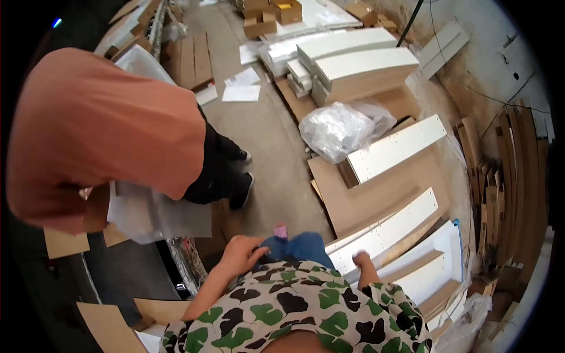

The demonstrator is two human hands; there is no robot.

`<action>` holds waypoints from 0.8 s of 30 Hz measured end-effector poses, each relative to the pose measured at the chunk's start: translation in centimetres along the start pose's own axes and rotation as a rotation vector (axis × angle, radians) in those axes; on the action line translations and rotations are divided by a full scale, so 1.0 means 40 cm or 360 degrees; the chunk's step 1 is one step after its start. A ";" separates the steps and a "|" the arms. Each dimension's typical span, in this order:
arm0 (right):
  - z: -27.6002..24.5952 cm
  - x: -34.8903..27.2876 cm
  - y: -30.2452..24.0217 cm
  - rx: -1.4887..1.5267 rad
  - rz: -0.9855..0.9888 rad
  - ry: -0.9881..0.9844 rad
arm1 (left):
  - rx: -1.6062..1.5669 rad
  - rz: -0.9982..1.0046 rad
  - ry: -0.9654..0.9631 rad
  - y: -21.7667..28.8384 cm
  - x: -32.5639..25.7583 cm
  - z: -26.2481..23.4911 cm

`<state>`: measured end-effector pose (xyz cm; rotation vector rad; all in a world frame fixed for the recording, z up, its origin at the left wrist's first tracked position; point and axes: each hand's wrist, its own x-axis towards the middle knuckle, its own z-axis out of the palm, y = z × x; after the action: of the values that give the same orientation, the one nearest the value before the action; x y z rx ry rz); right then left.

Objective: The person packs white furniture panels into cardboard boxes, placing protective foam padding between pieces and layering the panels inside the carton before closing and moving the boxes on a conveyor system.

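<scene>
My left hand (238, 256) lies on my blue-jeaned knee (300, 247), fingers spread and holding nothing. My right hand (360, 259) is curled over the near end of a long white panel (388, 232) that leans among other white boards on brown sheets. My green-and-black leaf-patterned shirt (294, 312) fills the lower middle. A small pink object (281, 230) shows just past my knee.
A person in an orange top (100, 129) and black trousers bends at the left, holding a pale plastic sheet (153, 212). White panels (359, 62) are stacked at the back, beside a crumpled plastic bag (338, 129). Cardboard boxes (268, 17) stand far back. Brown boards (512, 188) lean at the right wall.
</scene>
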<state>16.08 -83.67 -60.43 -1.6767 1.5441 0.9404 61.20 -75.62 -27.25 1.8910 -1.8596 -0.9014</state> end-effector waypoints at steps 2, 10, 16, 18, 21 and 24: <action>-0.185 0.042 -0.164 0.0296 -0.0156 0.0381 | 0.0153 0.0043 -0.0042 -0.081 0.069 -0.018; -0.785 0.463 -0.498 0.1041 -0.0518 0.1161 | -0.0242 -0.0422 -0.0301 -0.214 0.405 -0.041; -0.916 0.918 -0.568 0.0862 0.0026 0.1123 | -0.0381 -0.1191 -0.0394 -0.329 0.464 0.005; -0.904 1.031 -0.569 0.0820 -0.0006 0.1088 | -0.0478 -0.1394 -0.0395 -0.369 0.495 0.019; -0.880 1.156 -0.547 0.0423 0.0210 0.0725 | -0.0617 -0.1614 -0.0279 -0.421 0.556 0.059; -0.844 1.185 -0.604 0.0285 0.0129 0.0773 | -0.0702 -0.1762 -0.0117 -0.435 0.637 0.055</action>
<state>44.54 -135.04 -83.28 -1.8054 1.9568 0.4277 71.60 -98.63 -45.11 2.5124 -0.3988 -1.5146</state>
